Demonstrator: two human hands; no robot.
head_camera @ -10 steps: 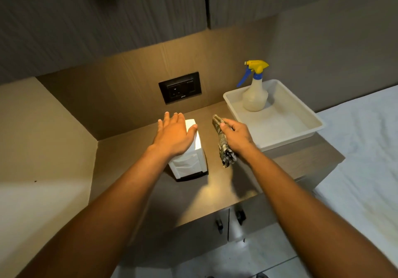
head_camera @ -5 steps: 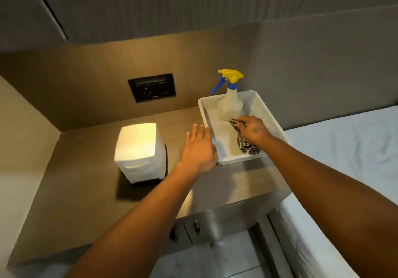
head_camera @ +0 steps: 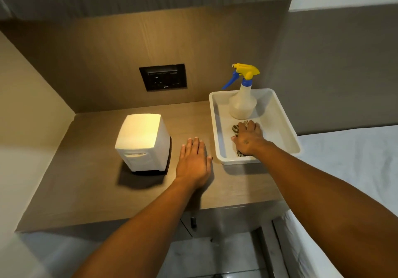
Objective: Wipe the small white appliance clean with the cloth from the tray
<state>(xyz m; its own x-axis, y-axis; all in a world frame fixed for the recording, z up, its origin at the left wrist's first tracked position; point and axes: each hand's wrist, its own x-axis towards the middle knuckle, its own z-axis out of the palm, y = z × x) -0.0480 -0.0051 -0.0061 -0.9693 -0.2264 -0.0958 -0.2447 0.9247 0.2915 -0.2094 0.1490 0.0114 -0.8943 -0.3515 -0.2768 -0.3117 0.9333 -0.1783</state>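
One small white appliance (head_camera: pixel 143 143) stands upright on the brown counter (head_camera: pixel 86 187), just to the left of the left hand (head_camera: pixel 193 162) and apart from it. That hand lies flat, palm down on the counter, fingers straight and close together, holding nothing. To its right sits the white tray (head_camera: pixel 288 131), its near corner close beside the thumb without touching. Inside the tray, the right hand (head_camera: pixel 247 141) rests palm down on the patterned cloth (head_camera: pixel 235 128), fingers spread loosely over it; bits of the cloth show beyond the fingertips and under the wrist. Whether the fingers actually pinch the cloth or only lie on it cannot be told. Past the right hand's fingertips, at the tray's far end, a spray bottle (head_camera: pixel 242 103) with a yellow and blue trigger head stands upright, very near the cloth. On the wall beyond the left hand is a black socket panel (head_camera: pixel 163 77). To the right of the right forearm lies a white sheeted surface (head_camera: pixel 353 170).
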